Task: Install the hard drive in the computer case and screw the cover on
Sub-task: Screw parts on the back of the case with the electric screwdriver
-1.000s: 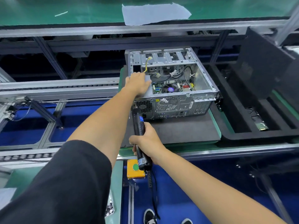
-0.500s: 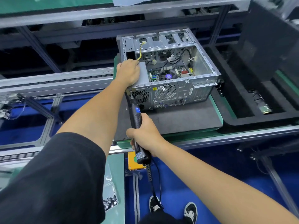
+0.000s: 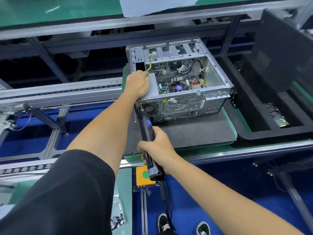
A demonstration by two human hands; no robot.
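Note:
An open grey computer case lies on its side on a dark foam mat, its rear panel facing me and its motherboard exposed. My left hand rests on the grey power supply at the case's near left corner, fingers curled over its far edge. My right hand grips a black electric screwdriver, whose tip touches the rear panel's upper left corner. A hard drive lies in the black foam tray on the right. The case cover leans up at the far right.
The mat sits on a green pallet on the conveyor rails. A black foam tray lies to the right. An orange box with a green button hangs below the rail. A bag of screws lies at lower left. My shoes stand below.
The camera view shifted, so the case sits at a slightly different place in frame. Both hands keep their hold: left on the power supply, right with the screwdriver at the rear panel.

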